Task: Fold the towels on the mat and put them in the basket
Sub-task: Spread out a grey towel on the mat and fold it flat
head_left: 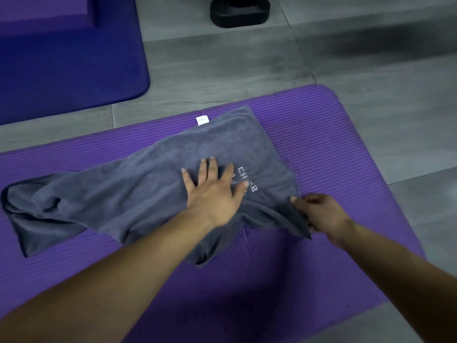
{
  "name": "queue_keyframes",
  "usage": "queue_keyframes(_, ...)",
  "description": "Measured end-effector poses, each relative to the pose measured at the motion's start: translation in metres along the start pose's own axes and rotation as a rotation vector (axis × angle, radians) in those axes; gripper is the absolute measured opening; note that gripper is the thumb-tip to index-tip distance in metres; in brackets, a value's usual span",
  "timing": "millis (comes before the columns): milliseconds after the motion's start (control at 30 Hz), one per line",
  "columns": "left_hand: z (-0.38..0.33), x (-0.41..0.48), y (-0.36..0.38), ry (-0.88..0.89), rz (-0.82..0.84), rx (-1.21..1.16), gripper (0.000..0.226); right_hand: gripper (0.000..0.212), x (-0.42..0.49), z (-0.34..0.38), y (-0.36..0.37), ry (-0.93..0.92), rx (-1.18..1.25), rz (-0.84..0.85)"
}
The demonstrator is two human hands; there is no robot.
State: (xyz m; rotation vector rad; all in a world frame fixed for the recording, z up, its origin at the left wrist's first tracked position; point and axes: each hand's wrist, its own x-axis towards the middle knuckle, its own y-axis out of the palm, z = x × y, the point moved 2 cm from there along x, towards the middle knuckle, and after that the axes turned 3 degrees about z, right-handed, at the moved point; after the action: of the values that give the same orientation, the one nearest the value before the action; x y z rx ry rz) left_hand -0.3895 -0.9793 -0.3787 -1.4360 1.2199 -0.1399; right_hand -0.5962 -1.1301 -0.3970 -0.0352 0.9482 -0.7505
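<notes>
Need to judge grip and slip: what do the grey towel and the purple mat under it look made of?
The grey towel: looks like soft terry or microfibre cloth, matte and fuzzy; it drapes in limp wrinkles. The purple mat: likely foam, matte, with fine parallel ribs and a rounded corner; exact material uncertain.

Your left hand [212,191] lay flat on the towel [138,191]; the cloth under the palm was unseen. The white lettering [247,179] sat between your index finger and thumb, partly covered, the rest too blurred to read.

Your right hand [321,214] pinched the towel's edge. Its fingertips were tucked under the cloth; only the thumb showed.

The white tag [202,120], well beyond your left fingertips, was too small to read. The black object [238,13], farther beyond them, was cut by the top edge, kind unclear.

The dark blue mat [69,65] and the purple mat [309,134] ran out of frame.
</notes>
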Motion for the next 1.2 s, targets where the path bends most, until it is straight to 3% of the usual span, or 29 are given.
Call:
queue_keyframes(100, 0.004, -0.002, 0.014, 0.013, 0.053, 0.028, 0.079, 0.035, -0.004, -0.019, 0.001, 0.003, 0.205, -0.019)
queue_keyframes(167, 0.007, -0.006, 0.021, 0.053, 0.011, 0.027, 0.081, 0.036, -0.005, -0.030, 0.000, -0.021, 0.209, -0.147)
queue_keyframes(267, 0.006, -0.029, 0.024, 0.240, -0.232, -0.078, 0.072, 0.031, -0.012, -0.038, -0.013, -0.083, 0.007, -0.346)
queue_keyframes(367, 0.004, -0.068, 0.038, 0.406, -0.422, -0.079, 0.041, 0.035, -0.019, -0.054, -0.035, -0.087, -0.167, -0.438)
queue_keyframes(533, 0.029, -0.097, 0.081, 0.367, -0.310, -0.014, 0.042, 0.030, -0.033, -0.070, -0.046, -0.081, -0.472, -0.537)
queue_keyframes(633, 0.041, -0.099, 0.086, 0.337, -0.231, 0.032, 0.050, 0.036, -0.040, -0.058, -0.027, -0.268, -0.666, -0.653)
queue_keyframes(700, 0.040, -0.101, 0.081, 0.353, -0.268, 0.014, 0.049, 0.043, -0.039, -0.041, -0.006, -0.510, -0.776, -0.600)
queue_keyframes(767, 0.045, -0.101, 0.070, 0.345, -0.384, -0.052, 0.043, 0.048, -0.034, -0.027, 0.019, -0.735, -0.823, -0.423)
queue_keyframes(833, 0.061, -0.092, 0.054, 0.270, -0.518, -0.031, 0.041, 0.056, -0.026, -0.020, 0.045, -0.829, -0.866, -0.242)
queue_keyframes(900, 0.087, -0.076, 0.035, 0.105, -0.539, 0.068, 0.052, 0.068, -0.019, -0.015, 0.066, -0.802, -0.954, -0.103)
queue_keyframes(1000, 0.115, -0.058, 0.015, -0.109, -0.346, 0.133, 0.068, 0.078, -0.012, -0.008, 0.080, -0.752, -1.065, -0.049)
queue_keyframes(1200, 0.101, -0.027, 0.003, -0.097, -0.193, 0.208, 0.078, 0.078, -0.004, -0.014, 0.064, -0.628, -1.149, -0.138)
